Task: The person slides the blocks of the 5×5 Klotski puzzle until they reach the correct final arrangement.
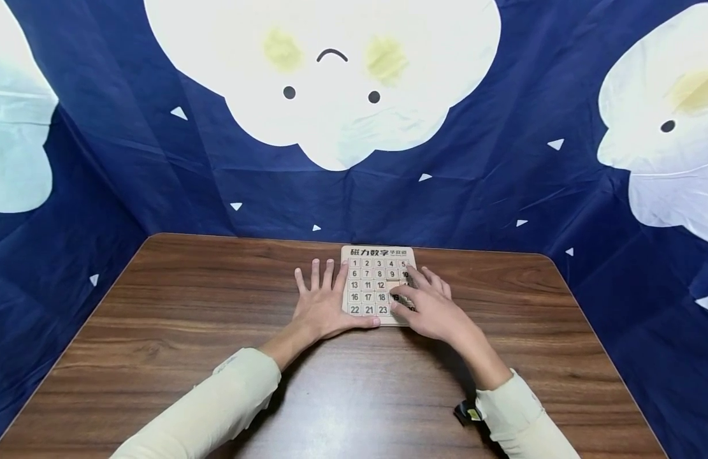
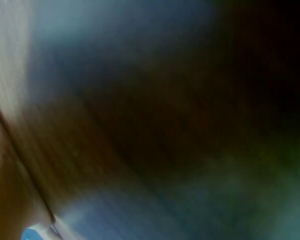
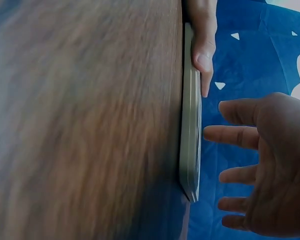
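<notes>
A sliding number puzzle [image 1: 368, 285] lies flat near the table's far edge, its pale board filled with numbered square tiles. One cell in the middle row, below tile 9, shows bare board. My left hand [image 1: 322, 309] is spread at the puzzle's left side, fingers straight, its thumb along the near left edge. Over the right part of the puzzle is my right hand [image 1: 434, 309], covering some tiles. Its index fingertip is at tile 19, and in the right wrist view the right hand [image 3: 277, 160] has that finger at the board's face, other fingers apart from it.
The brown wooden table [image 1: 158, 331] extends around the puzzle. Behind it and at both sides hangs a blue curtain [image 1: 273, 191] with white clouds and small triangles. A dark strap [image 1: 467, 413] shows at the right cuff. The left wrist view is mostly dark and blurred.
</notes>
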Demonstrator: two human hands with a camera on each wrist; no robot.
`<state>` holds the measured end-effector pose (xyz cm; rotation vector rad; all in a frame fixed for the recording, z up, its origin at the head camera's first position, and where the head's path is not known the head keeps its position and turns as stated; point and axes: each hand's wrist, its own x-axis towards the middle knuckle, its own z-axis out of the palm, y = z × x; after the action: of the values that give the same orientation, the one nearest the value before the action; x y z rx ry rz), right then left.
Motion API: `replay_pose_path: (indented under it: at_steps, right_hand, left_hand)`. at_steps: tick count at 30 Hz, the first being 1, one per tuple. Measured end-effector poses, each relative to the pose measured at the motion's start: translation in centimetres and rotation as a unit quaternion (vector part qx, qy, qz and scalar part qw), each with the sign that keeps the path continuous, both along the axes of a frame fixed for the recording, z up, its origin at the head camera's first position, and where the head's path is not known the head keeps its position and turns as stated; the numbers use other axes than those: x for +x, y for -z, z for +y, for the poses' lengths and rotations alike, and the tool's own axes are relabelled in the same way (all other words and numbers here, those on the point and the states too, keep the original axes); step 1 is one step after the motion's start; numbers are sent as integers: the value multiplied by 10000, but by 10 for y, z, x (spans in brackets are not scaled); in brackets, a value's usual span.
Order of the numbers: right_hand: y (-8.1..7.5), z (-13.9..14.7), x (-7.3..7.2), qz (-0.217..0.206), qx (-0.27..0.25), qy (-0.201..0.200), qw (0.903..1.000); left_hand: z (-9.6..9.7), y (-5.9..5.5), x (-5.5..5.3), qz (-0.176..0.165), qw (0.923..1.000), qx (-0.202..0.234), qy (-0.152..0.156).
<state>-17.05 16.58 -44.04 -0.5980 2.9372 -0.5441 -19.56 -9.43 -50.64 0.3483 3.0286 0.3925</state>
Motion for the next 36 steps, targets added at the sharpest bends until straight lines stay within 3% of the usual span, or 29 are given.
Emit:
replay_pose_path:
  at_steps: [13,27,36]
  right_hand:
    - [0,9,8,-46,121,69,9999]
    - [2,4,-7,-137,349,206,9991]
    - [3,-4,1,-214,52,131,9997]
  left_hand:
    - [1,1,-1,-58,10000,-43,-7]
    - [1,0,-2,-63,9999,-108,-16]
    - [0,1,-3,-88,9999,-123,-22]
